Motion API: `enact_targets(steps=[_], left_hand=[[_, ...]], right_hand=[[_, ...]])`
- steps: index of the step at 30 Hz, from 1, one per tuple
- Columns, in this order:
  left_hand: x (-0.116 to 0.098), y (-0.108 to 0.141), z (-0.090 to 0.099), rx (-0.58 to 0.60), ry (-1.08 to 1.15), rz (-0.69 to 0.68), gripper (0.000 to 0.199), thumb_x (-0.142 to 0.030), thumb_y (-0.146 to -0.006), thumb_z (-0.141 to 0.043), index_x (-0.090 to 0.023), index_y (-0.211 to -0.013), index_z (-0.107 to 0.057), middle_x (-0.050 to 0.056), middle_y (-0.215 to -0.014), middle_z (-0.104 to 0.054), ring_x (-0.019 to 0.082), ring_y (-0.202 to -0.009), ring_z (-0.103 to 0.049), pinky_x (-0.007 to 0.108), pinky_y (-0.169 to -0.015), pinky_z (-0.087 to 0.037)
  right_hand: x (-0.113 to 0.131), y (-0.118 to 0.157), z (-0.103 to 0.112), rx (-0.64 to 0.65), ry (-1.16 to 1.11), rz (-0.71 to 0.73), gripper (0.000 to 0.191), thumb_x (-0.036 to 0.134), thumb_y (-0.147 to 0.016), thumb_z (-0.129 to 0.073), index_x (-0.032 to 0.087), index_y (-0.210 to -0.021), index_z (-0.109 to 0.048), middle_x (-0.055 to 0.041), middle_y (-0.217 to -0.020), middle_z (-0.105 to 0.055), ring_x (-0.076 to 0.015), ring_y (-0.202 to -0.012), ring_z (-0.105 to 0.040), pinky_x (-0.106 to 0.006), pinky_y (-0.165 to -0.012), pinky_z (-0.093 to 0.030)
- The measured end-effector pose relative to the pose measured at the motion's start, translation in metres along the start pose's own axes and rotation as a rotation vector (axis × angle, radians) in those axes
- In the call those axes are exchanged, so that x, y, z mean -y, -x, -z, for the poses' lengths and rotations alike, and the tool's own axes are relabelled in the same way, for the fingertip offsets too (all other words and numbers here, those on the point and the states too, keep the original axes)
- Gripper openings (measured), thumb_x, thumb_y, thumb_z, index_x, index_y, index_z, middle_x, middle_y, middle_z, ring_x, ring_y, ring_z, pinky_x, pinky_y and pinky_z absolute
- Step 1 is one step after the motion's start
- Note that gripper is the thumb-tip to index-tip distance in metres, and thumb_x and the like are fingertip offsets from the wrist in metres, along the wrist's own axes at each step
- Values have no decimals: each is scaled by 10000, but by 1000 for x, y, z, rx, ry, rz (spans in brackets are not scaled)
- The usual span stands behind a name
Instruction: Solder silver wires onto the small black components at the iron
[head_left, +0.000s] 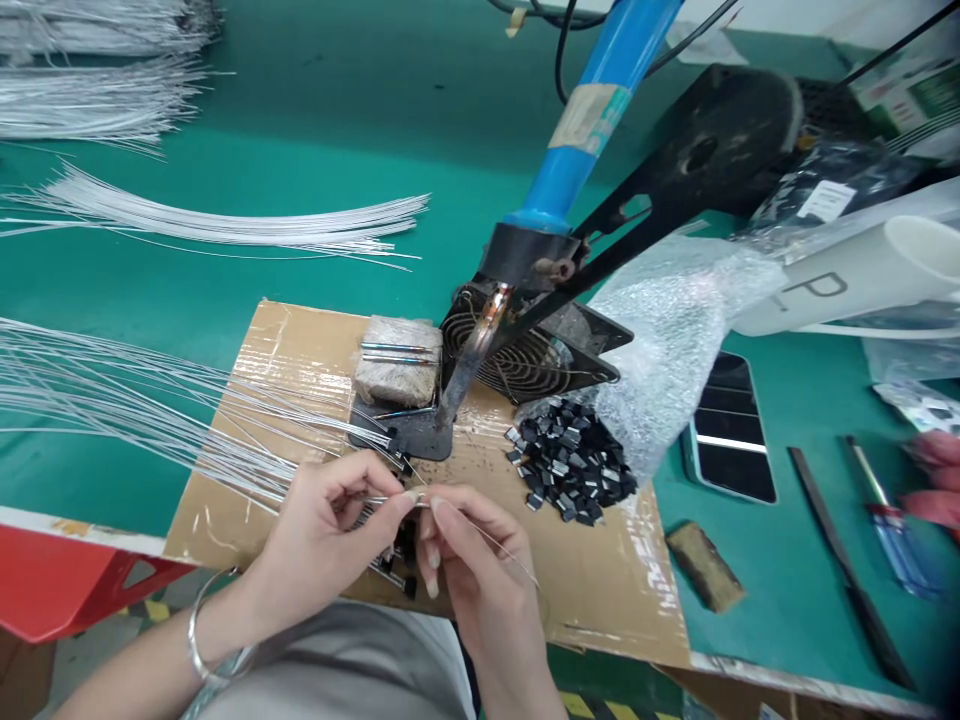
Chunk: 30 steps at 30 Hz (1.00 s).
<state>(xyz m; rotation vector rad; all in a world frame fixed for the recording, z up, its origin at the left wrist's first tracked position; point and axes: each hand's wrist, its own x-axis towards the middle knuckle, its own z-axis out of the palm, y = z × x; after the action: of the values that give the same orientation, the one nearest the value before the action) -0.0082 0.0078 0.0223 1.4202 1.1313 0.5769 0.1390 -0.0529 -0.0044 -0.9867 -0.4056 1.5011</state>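
Nearest the camera, the left hand [330, 520], a thin silver bangle [196, 640] on its wrist, and the right hand [472, 570] meet over the front edge of a taped brown cardboard sheet [607, 590]. Both are closed in fine pinches. The left thumb and forefinger grip a thin silver wire [390, 499] close to its end, and the right thumb and forefinger close on the same spot from the 3 o'clock side, so the two sets of fingertips almost touch. Whether the right fingers also hold a small part I cannot tell.

The wire's long axis runs roughly from 9 o'clock to 3 o'clock, and a fine strand trails on from the right fingers toward 4 o'clock. It belongs to a fanned bundle of long silver wires [112, 400] that sweeps in from 9 o'clock and converges toward the hands, so the left hand is the nearer to the supply.

At 12 o'clock from the fingertips, near but apart, the dark tip of a blue-handled soldering iron [469, 365] angles down to a blackened metal plate [420, 435]. A heap of small black components [570, 465] lies at 2 o'clock, nearer the right hand, half under clear bubble wrap [675, 310]. A few more black pieces [397, 565] lie just under the hands.

Beyond the iron sit a grey block [397, 365] and a black wire-grilled fan [525, 365].
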Motion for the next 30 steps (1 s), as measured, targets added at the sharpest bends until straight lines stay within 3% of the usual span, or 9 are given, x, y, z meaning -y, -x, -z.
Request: enact_targets(steps=[5, 15, 24, 30], left_hand=[[2, 1, -1, -13, -14, -32, 305, -393, -945, -603, -159, -750, -612, -33, -561, -407, 100, -522, -286, 258, -472, -193], [5, 5, -11, -159, -120, -198, 241, -272, -962, -595, -158, -755, -642, -19, -567, -488, 87, -519, -367, 209, -472, -294], [5, 5, -15, -157, -8, -135, 286, -317, -969, -582, -158, -733, -607, -2, -566, -522, 92, -488, -400, 219, -449, -301], [-3, 2, -12, -153, 81, -113, 267, -319, -956, -598, -157, -744, -614, -21, -565, -476, 85, -482, -328, 219, -431, -249]], right_hand=[[1, 0, -1, -18, -6, -11, 137, 339, -862, -796, 205, -847, -818, 6, -648, -602, -45, -473, -529, -120, -427, -453], [-2, -4, -11, -92, -91, 30, 182, 357, -795, -843, 192, -733, -798, 5, -575, -586, -39, -422, -497, -95, -377, -417], [-3, -3, -14, -113, -84, 62, 159, 358, -795, -849, 203, -775, -820, -4, -580, -625, -42, -425, -524, -98, -401, -442], [1, -1, -10, -107, 10, 103, 257, 460, -862, -774, 220, -923, -842, -39, -743, -690, -85, -530, -593, -166, -466, -512]])
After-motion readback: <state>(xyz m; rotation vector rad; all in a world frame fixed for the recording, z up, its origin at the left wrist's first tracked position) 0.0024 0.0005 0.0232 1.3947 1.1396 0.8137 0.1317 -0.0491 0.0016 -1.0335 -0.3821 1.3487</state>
